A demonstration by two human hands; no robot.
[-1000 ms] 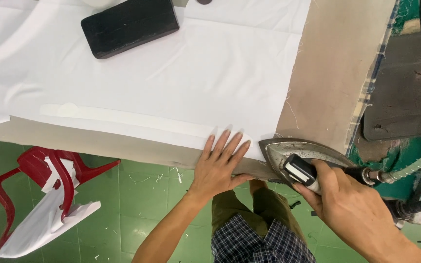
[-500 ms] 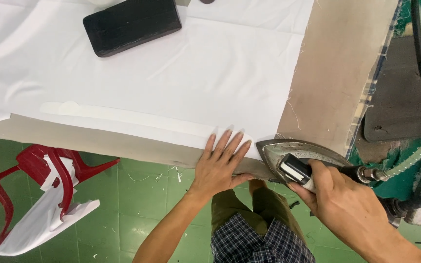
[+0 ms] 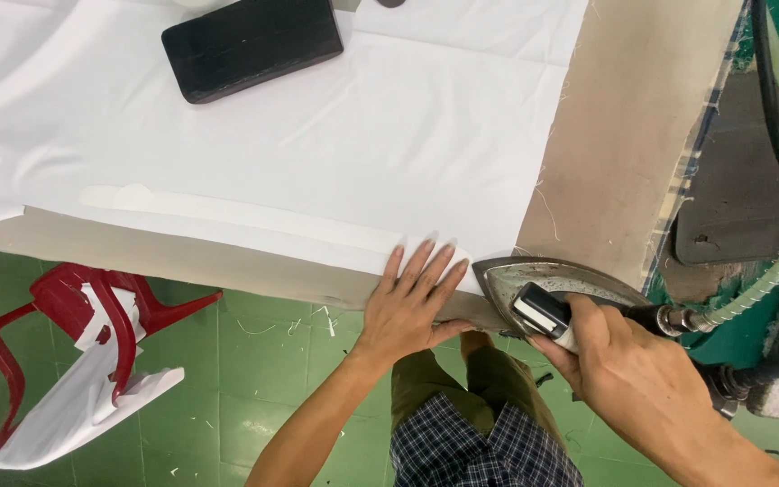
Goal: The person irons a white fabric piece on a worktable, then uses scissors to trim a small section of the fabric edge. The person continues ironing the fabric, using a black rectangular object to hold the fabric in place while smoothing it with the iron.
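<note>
Padded table [image 3: 624, 135], L hand [image 3: 407, 307] flat on cloth [image 3: 317, 135], R hand [image 3: 633, 379] gripping iron [image 3: 552, 289]

No packages, labels, signs or screens show anywhere in the head view.

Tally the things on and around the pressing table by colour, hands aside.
White: 2 – fabric sheet on the table, cloth draped on the chair
Black: 1 – flat block on the fabric
Red: 1 – plastic chair on the floor
Grey metal: 1 – iron, held by the right hand; left hand flat on the fabric edge
Total: 5
</note>
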